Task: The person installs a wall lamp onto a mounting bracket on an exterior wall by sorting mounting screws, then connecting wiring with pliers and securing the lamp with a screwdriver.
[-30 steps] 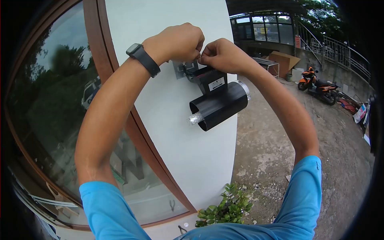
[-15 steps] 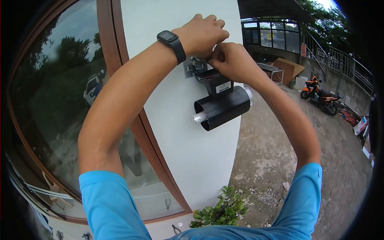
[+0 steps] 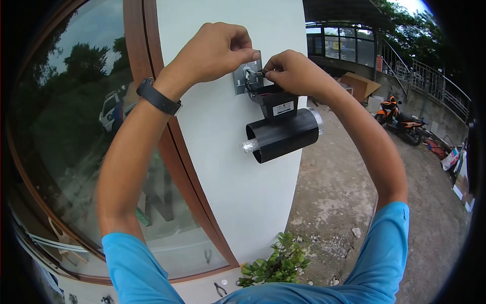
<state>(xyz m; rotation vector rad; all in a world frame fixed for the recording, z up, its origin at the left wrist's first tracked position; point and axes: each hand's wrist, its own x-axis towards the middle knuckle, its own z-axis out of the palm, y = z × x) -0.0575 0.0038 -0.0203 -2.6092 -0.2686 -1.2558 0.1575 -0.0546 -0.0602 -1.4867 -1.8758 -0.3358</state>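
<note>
**Overhead, both hands at the bracket of a wall-mounted spotlight**

Raised to head height: left hand [image 3: 215,50], fingers curled narrow, thumb and forefinger pinched at the small silver metal bracket plate [image 3: 242,81] fixed to the white wall panel [image 3: 238,192]; whether anything small is held between the fingertips, cannot tell. Worn on the left wrist: black band wristwatch [image 3: 158,97]. Opposite, touching the same spot: right hand [image 3: 292,71], fingers closed narrow, tips pinching the short black wiring [image 3: 251,76] at the bracket's centre, palm resting over the black rectangular mounting box with a white label [image 3: 277,104]. Hung directly below that box, tilted, open end towards the camera: black cylindrical spotlight housing [image 3: 286,134], with a silver foil-wrapped stub [image 3: 249,146] protruding at its lower left rim. Forearms bare; bright blue sleeves [image 3: 136,263] at the bottom edge. Left of the panel: curved brown wooden window frame [image 3: 136,55] around reflective glass. At the foot of the wall: small green leafy plant [image 3: 276,263] and pliers [image 3: 219,289] on the sill. Farther right: bare concrete ground [image 3: 334,187], a parked orange motor scooter [image 3: 400,119], brown cardboard boxes [image 3: 358,81], metal stair railing [image 3: 430,71].
</note>
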